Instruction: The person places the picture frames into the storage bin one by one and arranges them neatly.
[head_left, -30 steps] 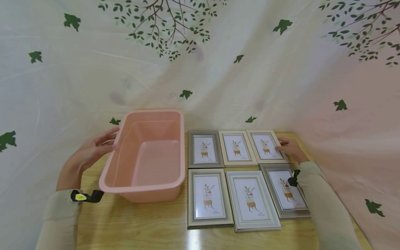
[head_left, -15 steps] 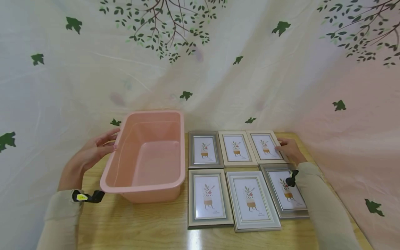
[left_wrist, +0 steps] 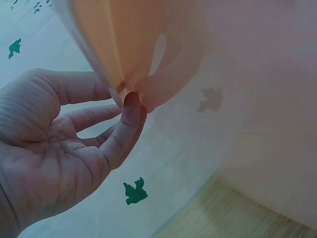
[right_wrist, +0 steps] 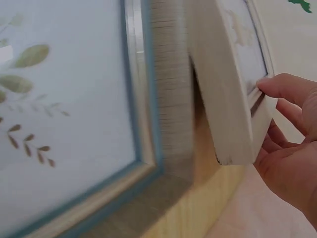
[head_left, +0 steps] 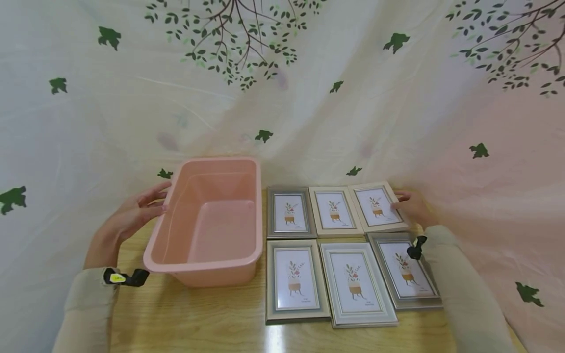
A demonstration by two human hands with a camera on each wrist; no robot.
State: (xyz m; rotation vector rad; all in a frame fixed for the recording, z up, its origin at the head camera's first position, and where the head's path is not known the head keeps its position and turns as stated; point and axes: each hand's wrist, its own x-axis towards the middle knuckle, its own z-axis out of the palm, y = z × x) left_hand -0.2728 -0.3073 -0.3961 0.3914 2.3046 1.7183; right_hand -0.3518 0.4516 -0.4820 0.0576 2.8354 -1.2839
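At the left of the head view my left hand (head_left: 128,215) holds the side rim of a pink plastic basin (head_left: 203,267). In the left wrist view its thumb and fingers pinch that rim (left_wrist: 81,37). My right hand (head_left: 417,208) grips the right edge of a cream picture frame (head_left: 379,226) at the back right. The right wrist view shows the thumb over the face of this cream picture frame (right_wrist: 225,99) and the fingers beneath; its right side is tilted up from the table. Inside the basin only its bare bottom shows.
Two more frames stand in the back row: grey (head_left: 291,212) and cream (head_left: 334,211). The front row has a champagne frame (head_left: 297,278), a white one (head_left: 357,284) and a dark silver one (head_left: 403,270), partly under my right sleeve. A leaf-printed cloth (head_left: 309,122) backs the wooden table (head_left: 198,318).
The cream picture frame in my right hand has risen at its right side and tilts now. My right hand has shifted slightly right with it. My left hand stays on the basin rim.
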